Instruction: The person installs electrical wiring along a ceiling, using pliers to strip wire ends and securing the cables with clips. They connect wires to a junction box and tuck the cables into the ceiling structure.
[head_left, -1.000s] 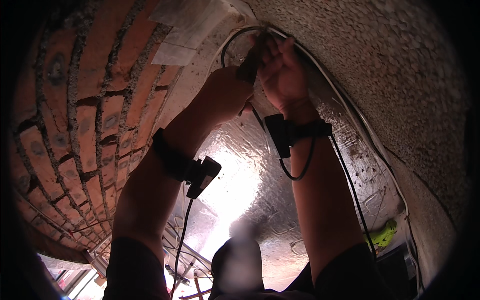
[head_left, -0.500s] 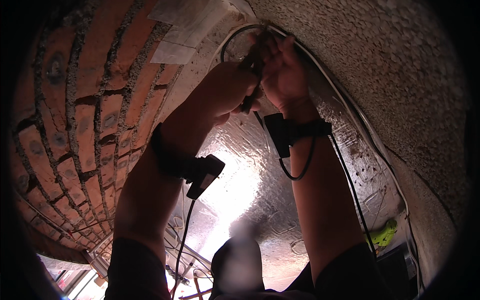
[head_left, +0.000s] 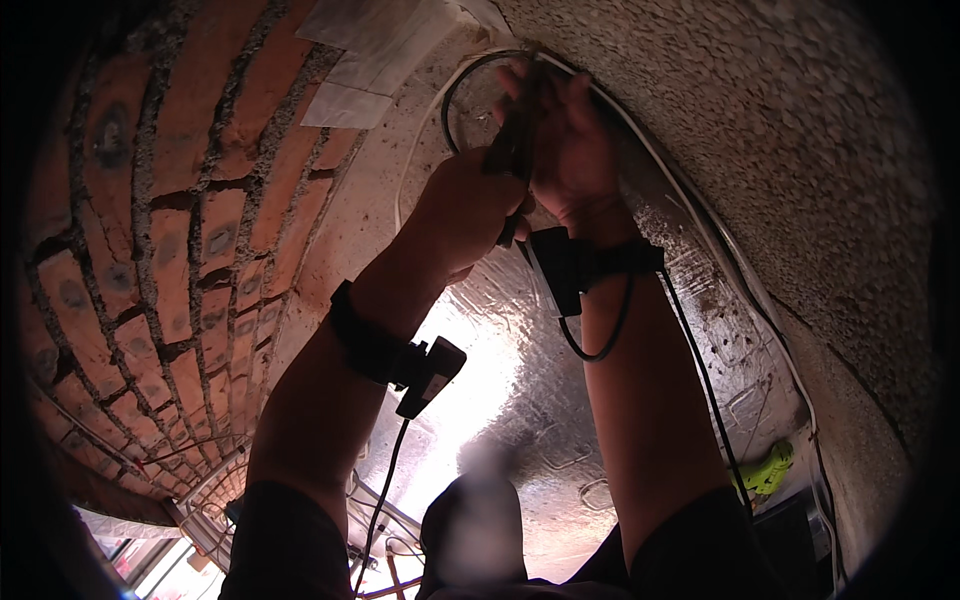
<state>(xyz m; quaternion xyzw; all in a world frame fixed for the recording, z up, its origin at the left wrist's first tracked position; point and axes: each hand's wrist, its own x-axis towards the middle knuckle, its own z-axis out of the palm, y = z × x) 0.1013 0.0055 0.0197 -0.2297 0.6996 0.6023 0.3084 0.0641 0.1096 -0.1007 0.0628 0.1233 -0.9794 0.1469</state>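
Observation:
My left hand [head_left: 470, 210] is closed around a dark hand tool [head_left: 514, 135], plier-like but too dim to make out fully, held slanting upward. My right hand [head_left: 575, 160], palm showing, is just right of it, its fingers curled up at a bundle of black and white cables [head_left: 631, 121] along the top of the wall; what those fingers grip is hidden behind the tool. The black cable loops down to the left of my fingers. Both forearms wear black strapped devices with leads.
A brick wall [head_left: 170, 255] curves along the left, with pale sheets [head_left: 345, 105] near its top. Rough pebbled plaster [head_left: 800, 170] forms the right side. Between my arms is a shiny, bright-lit surface [head_left: 545, 390]. A yellow-green object [head_left: 770, 465] lies low right, and thin pipes or wires show low left.
My left hand and forearm have shifted right, with the tool moving toward my right palm; the hand dipped slightly since half a second ago. My right arm has barely moved.

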